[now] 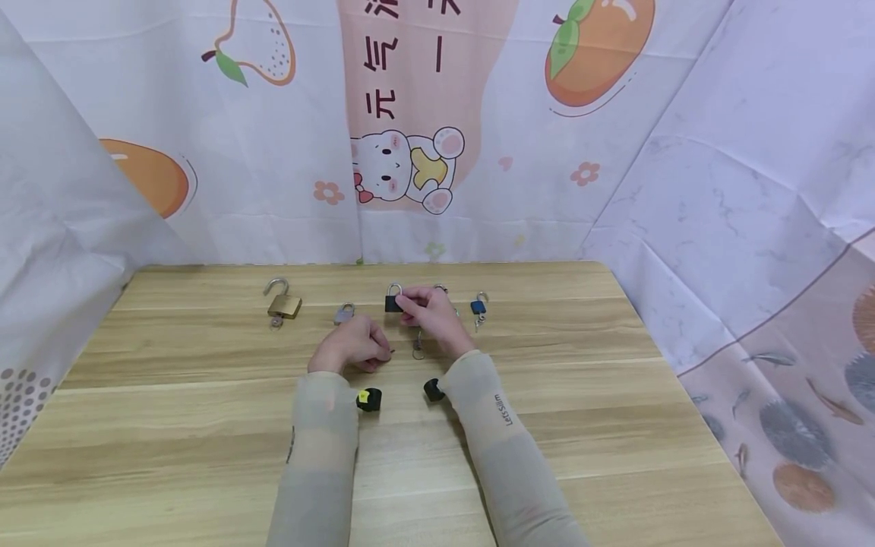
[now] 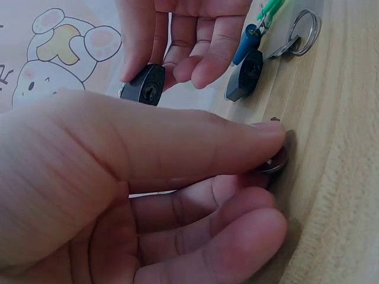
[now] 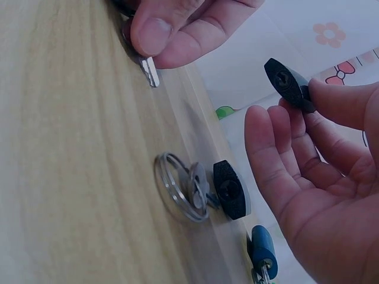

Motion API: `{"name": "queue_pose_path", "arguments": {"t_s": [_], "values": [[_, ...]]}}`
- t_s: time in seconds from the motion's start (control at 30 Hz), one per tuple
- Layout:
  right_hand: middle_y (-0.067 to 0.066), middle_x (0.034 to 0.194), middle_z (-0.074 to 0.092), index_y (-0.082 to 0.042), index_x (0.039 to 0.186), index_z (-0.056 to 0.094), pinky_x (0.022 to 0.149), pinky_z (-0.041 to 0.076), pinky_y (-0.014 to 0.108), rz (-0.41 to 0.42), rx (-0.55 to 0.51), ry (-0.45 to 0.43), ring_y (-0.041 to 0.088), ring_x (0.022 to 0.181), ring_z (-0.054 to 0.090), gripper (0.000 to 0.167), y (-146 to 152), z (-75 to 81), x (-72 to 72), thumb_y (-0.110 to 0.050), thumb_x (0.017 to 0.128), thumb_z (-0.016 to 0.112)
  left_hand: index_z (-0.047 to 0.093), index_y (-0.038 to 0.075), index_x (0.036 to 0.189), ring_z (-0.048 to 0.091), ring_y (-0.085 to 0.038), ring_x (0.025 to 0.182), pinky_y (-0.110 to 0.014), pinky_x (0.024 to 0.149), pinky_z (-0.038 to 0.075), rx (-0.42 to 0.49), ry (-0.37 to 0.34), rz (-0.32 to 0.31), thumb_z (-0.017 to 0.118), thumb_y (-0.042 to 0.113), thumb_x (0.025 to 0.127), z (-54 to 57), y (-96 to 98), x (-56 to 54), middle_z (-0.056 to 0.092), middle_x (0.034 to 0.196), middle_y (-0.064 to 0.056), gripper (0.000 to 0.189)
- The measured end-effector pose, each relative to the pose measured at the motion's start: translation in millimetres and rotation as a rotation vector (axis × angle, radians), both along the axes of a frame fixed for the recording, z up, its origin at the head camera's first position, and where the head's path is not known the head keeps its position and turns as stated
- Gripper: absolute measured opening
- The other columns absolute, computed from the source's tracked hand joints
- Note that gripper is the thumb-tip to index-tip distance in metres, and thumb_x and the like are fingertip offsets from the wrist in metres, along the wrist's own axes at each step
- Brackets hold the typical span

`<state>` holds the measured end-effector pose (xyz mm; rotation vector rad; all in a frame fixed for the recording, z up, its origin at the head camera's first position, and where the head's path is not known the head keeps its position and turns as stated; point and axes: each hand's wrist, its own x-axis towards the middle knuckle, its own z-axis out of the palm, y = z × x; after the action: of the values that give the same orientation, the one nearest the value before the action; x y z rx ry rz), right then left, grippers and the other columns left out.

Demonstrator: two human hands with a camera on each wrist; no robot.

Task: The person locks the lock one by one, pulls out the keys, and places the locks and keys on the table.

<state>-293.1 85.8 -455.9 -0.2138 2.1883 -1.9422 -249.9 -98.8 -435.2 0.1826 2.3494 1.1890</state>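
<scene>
- Black padlock (image 1: 392, 304) is up in the air, with its metal loop pointing up and its keyhole end turned down toward the person.
- The right hand (image 1: 434, 315) is just right of the black padlock. Its thumb and pointer finger pinch the sides of that padlock, so the lock sits at the very tips. The other fingers curl loosely near it.
- The left hand (image 1: 352, 342) is left of the black padlock and closer to the person. Its thumb and a finger squeeze a small key (image 3: 152, 74), and the metal blade pokes out past the thumb tip, well apart from the black padlock.
- Another black padlock (image 3: 231, 189) is right of the black padlock and closer to the person. It has keys on a ring (image 3: 198, 184) at its end.
- A blue padlock (image 1: 478, 307) is farther right of the black padlock, with keys too.
- A gray padlock (image 1: 344, 314) is left of the black padlock, partly behind the left hand.
- A gold padlock (image 1: 284, 306) is far left of the black padlock, its loop swung out.
- The wood table (image 1: 205, 425) is under the black padlock, and a white cloth (image 1: 287, 190) with pictures hangs behind it.
</scene>
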Motion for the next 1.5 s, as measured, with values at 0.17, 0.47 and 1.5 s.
{"name": "queue_pose_path", "arguments": {"t_s": [0.17,0.47,1.5], "values": [[0.017,0.111,0.071,0.005,0.122,0.067,0.078,0.061,0.034,0.007,0.002,-0.003,0.046,0.095,0.068,0.029,-1,0.5,0.5,-0.016,0.102,0.064,0.075,0.0,0.092,0.066,-0.017,0.065,-0.031,0.063,0.06,-0.005,0.008,0.016,0.078,0.003,0.087,-0.3,0.7,0.6,0.072,0.084,-0.008,0.006],[0.017,0.116,0.07,0.004,0.124,0.066,0.08,0.061,0.035,-0.007,0.001,-0.038,0.043,0.095,0.069,0.031,-2,2.6,2.2,-0.016,0.101,0.065,0.075,0.001,0.09,0.065,-0.017,0.062,-0.03,0.06,0.059,-0.024,0.052,0.042,0.079,0.005,0.086,-1.9,1.1,0.3,0.071,0.082,-0.007,0.007],[0.021,0.119,0.069,0.005,0.132,0.062,0.083,0.06,0.033,0.002,0.003,-0.075,0.034,0.099,0.071,0.031,-7,-1.4,1.7,-0.004,0.103,0.059,0.066,-0.011,0.122,0.072,-0.032,0.098,-0.039,0.089,0.058,0.203,0.443,0.3,0.074,-0.003,0.089,-9.7,8.2,-14.4,0.073,0.108,-0.022,0.035]]}}
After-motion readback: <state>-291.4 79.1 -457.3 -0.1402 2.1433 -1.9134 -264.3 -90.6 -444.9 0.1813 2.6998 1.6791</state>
